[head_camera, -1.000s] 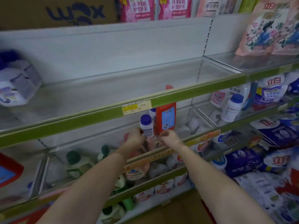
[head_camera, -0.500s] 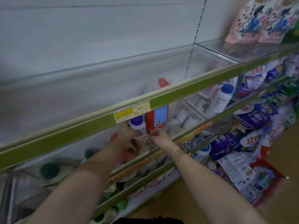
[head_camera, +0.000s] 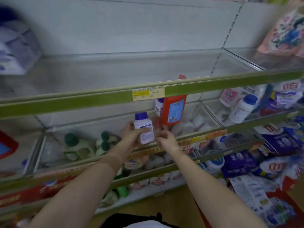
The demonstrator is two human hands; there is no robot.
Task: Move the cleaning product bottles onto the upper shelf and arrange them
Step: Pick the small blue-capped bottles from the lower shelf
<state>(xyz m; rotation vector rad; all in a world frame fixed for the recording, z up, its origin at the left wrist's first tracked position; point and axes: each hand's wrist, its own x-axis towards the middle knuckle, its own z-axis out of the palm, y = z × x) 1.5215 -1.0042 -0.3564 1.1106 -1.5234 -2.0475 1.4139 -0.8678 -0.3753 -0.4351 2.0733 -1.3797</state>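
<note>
- Your left hand [head_camera: 133,134] grips the white bottle [head_camera: 144,129] round its lower body, thumb across the label; the bottle stands upright with its blue cap on top.
- The bottle is below the green rail [head_camera: 82,102] of the upper shelf [head_camera: 115,74], just under and a little left of the yellow tag [head_camera: 148,94], in front of the lower compartment.
- Your right hand [head_camera: 166,139] is just right of the bottle, fingers curled loosely and holding nothing that shows.
- A red bottle [head_camera: 174,109] and a second white bottle [head_camera: 158,106] stand behind, right below the tag.
- The bottle looks like stiff plastic, small and probably light, so one hand should do. The label may be slick; hold on the body, not the cap, and keep it upright.
- To clear the rail you would likely need to bring the bottle out toward you, then up and over its lip.
- The picture is blurred, so finer grip detail cannot be told.
</note>
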